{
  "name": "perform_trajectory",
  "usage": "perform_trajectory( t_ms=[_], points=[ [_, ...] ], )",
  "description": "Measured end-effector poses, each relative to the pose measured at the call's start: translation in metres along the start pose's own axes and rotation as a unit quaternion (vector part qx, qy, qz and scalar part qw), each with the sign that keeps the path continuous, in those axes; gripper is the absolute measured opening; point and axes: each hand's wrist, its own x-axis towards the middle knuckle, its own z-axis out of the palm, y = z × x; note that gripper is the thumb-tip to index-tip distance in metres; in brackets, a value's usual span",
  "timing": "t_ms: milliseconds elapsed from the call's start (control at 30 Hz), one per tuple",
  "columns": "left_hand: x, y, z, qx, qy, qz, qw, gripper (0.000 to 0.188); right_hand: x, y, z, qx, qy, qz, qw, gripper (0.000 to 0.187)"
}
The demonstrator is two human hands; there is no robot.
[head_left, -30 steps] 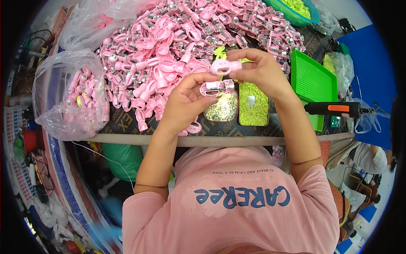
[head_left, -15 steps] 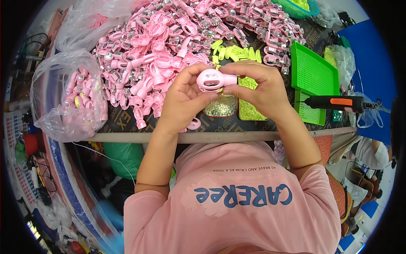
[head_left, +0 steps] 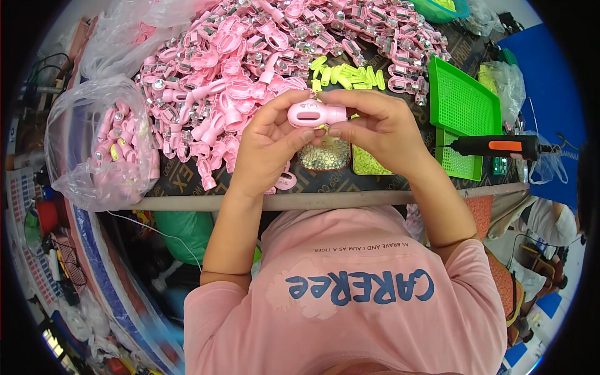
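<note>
Both hands have edged slightly toward twelve o'clock; left hand (head_left: 265, 153) and right hand (head_left: 378, 128) fingers pinch the small pink plastic oval casing (head_left: 315, 114) closed.

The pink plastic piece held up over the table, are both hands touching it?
Touching. The head view shows the left hand and right hand both pinching the pink plastic piece with their fingertips.
</note>
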Motion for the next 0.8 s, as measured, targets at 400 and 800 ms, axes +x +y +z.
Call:
perform_trajectory(
  t_ms=[400,800],
  points=[
    [0.008,0.004,0.009,-0.048,0.035,-0.032,0.998,0.048,0.005,0.018,-0.002,-0.168,0.012,-0.175,0.97,0.051],
    [0.009,0.003,0.01,0.03,0.034,-0.011,0.999,0.046,0.006,0.011,0.0,-0.185,0.031,-0.209,0.96,0.049]
  ],
)
